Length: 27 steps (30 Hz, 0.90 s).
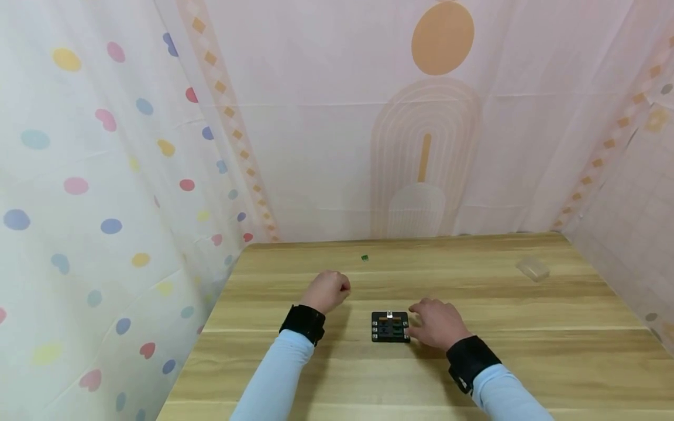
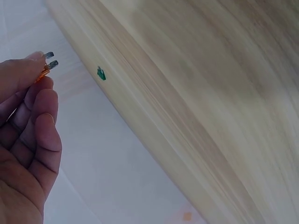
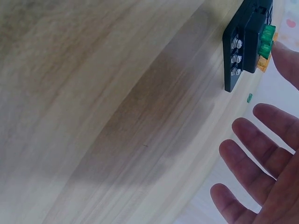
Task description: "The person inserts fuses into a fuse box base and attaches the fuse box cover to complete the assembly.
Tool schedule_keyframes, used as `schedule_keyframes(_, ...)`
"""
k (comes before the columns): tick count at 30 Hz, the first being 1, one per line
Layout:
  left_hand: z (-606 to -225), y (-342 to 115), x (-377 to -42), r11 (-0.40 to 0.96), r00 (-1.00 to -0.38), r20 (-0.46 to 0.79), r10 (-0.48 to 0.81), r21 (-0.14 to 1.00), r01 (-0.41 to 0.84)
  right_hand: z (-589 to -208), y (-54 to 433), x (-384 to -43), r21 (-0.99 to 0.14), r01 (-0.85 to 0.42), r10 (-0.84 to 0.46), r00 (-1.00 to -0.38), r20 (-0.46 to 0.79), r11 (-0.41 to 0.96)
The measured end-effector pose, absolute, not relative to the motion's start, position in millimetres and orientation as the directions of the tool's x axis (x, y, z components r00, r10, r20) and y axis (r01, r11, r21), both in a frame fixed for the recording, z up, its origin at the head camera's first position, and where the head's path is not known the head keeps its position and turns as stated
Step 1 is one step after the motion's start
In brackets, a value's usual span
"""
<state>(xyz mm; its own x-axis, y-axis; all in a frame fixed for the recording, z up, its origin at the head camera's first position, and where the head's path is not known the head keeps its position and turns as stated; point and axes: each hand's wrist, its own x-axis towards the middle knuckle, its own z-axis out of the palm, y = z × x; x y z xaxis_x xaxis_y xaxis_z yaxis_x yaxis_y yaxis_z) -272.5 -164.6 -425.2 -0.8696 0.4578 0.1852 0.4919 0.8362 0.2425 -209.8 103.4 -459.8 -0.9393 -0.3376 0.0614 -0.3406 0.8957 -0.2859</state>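
Between thumb and fingertips, my left hand (image 1: pixel 327 291) pinches an orange blade fuse (image 2: pixel 43 72), its two metal prongs pointing outward in the left wrist view. On the table lies a black fuse block (image 1: pixel 389 336) with screw terminals down its sides. Green fuses (image 3: pixel 267 41) and an orange fuse (image 3: pixel 262 64) sit in the block. My right hand (image 1: pixel 439 323) is at the block's right side with its fingers spread and relaxed, the thumb near the seated fuses. A loose green fuse (image 1: pixel 365 258) lies toward the back of the table.
A clear plastic box or lid (image 1: pixel 533 268) lies at the back right of the wooden table (image 1: pixel 253 327). Patterned curtains (image 1: pixel 316 146) hang behind the table and along its sides.
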Motion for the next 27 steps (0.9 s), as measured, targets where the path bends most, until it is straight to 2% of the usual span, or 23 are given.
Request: schedule_keyframes(27,-430,-144,-260,0.809,-0.856,0.111,0.505,0.286,0.514,-463,94,-206,-0.321,-0.338,-0.345,-0.938,0.038,0.885)
